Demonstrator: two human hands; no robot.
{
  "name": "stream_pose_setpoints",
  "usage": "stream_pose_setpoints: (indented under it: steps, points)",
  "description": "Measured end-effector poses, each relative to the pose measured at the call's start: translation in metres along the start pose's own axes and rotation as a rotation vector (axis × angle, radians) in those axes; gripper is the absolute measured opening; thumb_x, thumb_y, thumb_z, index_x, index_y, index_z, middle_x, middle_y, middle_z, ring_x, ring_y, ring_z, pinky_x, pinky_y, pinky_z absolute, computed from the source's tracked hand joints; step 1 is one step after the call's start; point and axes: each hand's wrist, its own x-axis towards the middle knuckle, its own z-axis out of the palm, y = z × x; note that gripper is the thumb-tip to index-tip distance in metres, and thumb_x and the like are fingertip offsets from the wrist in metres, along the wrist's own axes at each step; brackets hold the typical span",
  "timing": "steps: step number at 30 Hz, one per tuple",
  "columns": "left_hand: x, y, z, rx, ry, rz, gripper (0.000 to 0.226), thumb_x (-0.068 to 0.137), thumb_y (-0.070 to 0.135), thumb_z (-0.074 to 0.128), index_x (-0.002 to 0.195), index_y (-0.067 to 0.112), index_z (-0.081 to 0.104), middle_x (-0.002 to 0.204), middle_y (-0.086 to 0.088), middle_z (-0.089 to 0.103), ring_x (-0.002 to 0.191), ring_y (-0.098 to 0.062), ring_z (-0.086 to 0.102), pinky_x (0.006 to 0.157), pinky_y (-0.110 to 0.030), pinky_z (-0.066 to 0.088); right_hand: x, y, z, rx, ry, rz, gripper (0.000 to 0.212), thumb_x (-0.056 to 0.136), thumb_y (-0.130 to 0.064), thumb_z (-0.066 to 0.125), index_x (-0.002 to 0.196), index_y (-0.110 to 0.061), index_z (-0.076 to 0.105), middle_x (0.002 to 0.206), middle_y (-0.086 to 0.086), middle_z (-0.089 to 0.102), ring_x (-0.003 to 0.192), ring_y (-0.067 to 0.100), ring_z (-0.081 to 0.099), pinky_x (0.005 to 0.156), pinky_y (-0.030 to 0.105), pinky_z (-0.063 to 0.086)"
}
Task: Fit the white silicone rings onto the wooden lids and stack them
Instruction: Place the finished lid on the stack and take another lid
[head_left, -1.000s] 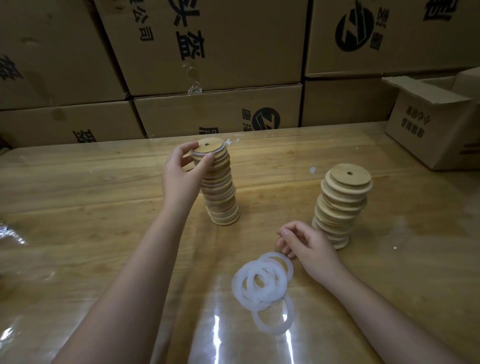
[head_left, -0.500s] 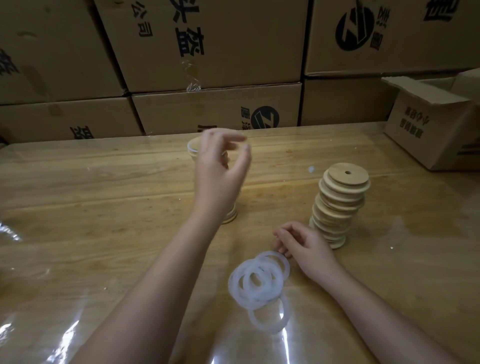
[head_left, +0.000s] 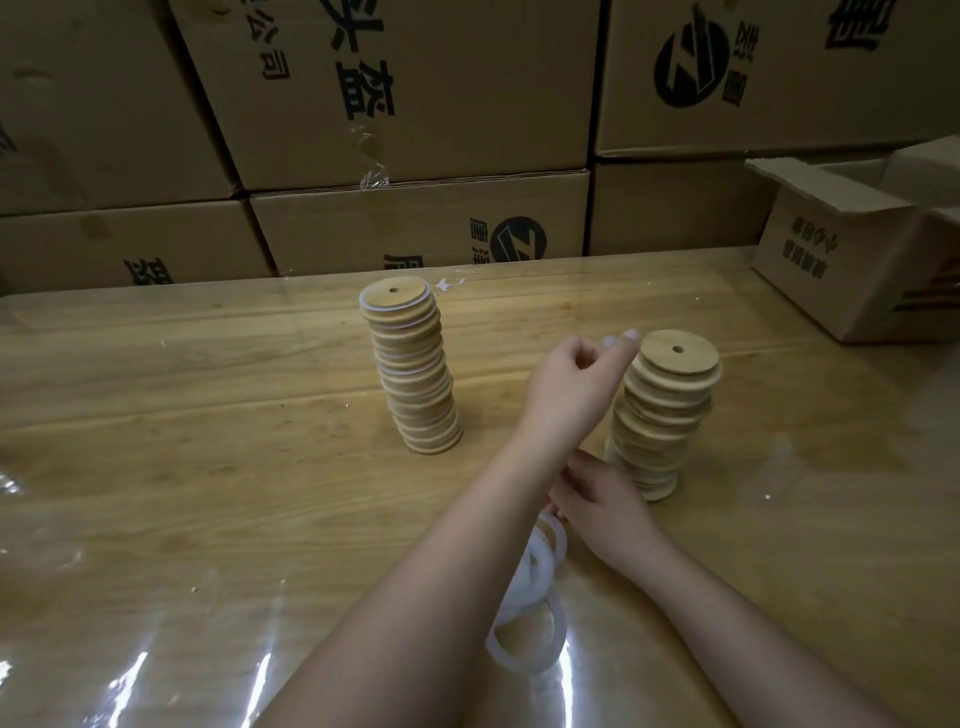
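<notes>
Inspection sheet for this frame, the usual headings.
Surface: wooden table under glossy clear film.
Job's things: ringed lid stack, uneven; bare lid stack to its right; loose white rings nearest the person.
Clutter: small white scrap behind the ringed lid stack.
Hands: left hand, fingers curled, beside the bare stack's top lid, contact unclear; right hand low by the rings, fingers partly hidden.
Cables: nothing seen.
Surroundings: stacked cardboard cartons behind; open carton on the table's right.
</notes>
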Motion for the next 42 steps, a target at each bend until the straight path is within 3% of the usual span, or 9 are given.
stream_pose_setpoints:
  steps: [7,9,12,17,23,28,34,39,42]
  points:
    - [0.009,0.009,0.007,0.069,-0.066,-0.101,0.049,0.071,0.067,0.063,0.088,0.024,0.048,0.097,0.003,0.058,0.079,-0.013,0.051,0.063,-0.03,0.041,-0.001,-0.001,0.0,-0.033,0.004,-0.005,0.033,0.09,-0.008,0.053,0.067,-0.031,0.049,0.061,-0.02,0.062,0.057,-0.006,0.055,0.056,0.008,0.038]
    - [0.011,0.009,0.01,0.088,-0.094,-0.119,0.046,0.07,0.064,0.066,0.085,0.025,0.048,0.099,0.001,0.06,0.076,-0.012,0.049,0.059,-0.029,0.039,-0.001,-0.001,0.0,-0.043,0.002,-0.003,0.033,0.089,-0.007,0.052,0.067,-0.031,0.048,0.06,-0.022,0.061,0.056,-0.006,0.054,0.055,0.008,0.038]
    - [0.014,0.006,0.01,0.053,-0.106,-0.156,0.041,0.071,0.058,0.069,0.08,0.025,0.047,0.084,0.006,0.054,0.07,-0.01,0.048,0.054,-0.027,0.036,-0.002,-0.002,0.0,-0.046,0.001,-0.001,0.034,0.09,-0.009,0.053,0.065,-0.032,0.048,0.059,-0.022,0.061,0.055,-0.006,0.053,0.054,0.008,0.037]
    - [0.015,0.005,0.007,0.006,-0.099,-0.153,0.04,0.076,0.052,0.07,0.092,0.019,0.055,0.086,0.004,0.057,0.066,-0.01,0.048,0.052,-0.024,0.037,-0.002,-0.005,0.0,-0.021,-0.01,0.011,0.03,0.091,-0.014,0.053,0.069,-0.035,0.052,0.063,-0.019,0.063,0.059,-0.003,0.057,0.057,0.009,0.039]
    - [0.015,0.006,0.0,-0.042,-0.087,-0.152,0.037,0.079,0.045,0.069,0.096,0.013,0.061,0.087,-0.001,0.064,0.069,-0.013,0.051,0.059,-0.025,0.042,-0.003,-0.007,-0.001,0.006,-0.019,0.031,0.035,0.091,-0.014,0.053,0.07,-0.041,0.057,0.066,-0.015,0.065,0.062,0.002,0.06,0.062,0.013,0.044]
    - [0.01,-0.009,-0.019,-0.165,-0.041,-0.11,0.02,0.084,0.035,0.068,0.081,0.017,0.058,0.066,0.006,0.059,0.053,-0.003,0.054,0.053,-0.017,0.044,-0.003,-0.008,-0.001,0.025,-0.029,0.029,0.019,0.091,-0.015,0.054,0.077,-0.025,0.061,0.07,-0.006,0.068,0.066,0.008,0.063,0.068,0.025,0.051]
    - [-0.004,-0.055,-0.061,-0.203,0.131,-0.112,0.028,0.087,0.025,0.067,0.099,0.0,0.061,0.064,0.0,0.058,0.05,-0.001,0.057,0.05,-0.014,0.045,-0.004,-0.008,-0.001,-0.04,-0.017,-0.001,0.018,0.087,-0.016,0.06,0.077,-0.031,0.061,0.072,-0.013,0.067,0.065,0.0,0.061,0.063,0.016,0.046]
    - [-0.025,-0.099,-0.086,-0.161,0.241,-0.122,0.031,0.086,0.017,0.067,0.104,-0.007,0.058,0.066,-0.006,0.061,0.047,-0.001,0.054,0.047,-0.013,0.043,-0.006,-0.01,-0.002,-0.188,-0.165,-0.077,0.014,0.081,-0.032,0.069,0.094,-0.033,0.064,0.095,-0.016,0.057,0.087,0.002,0.056,0.073,0.014,0.042]
    - [-0.033,-0.111,-0.094,-0.147,0.236,-0.055,0.026,0.086,0.014,0.066,0.103,-0.003,0.058,0.073,-0.01,0.061,0.052,-0.002,0.054,0.05,-0.016,0.045,-0.008,-0.012,-0.002,-0.385,-0.297,-0.141,0.036,0.075,-0.054,0.064,0.104,-0.033,0.064,0.106,-0.025,0.048,0.105,0.0,0.045,0.087,0.019,0.037]
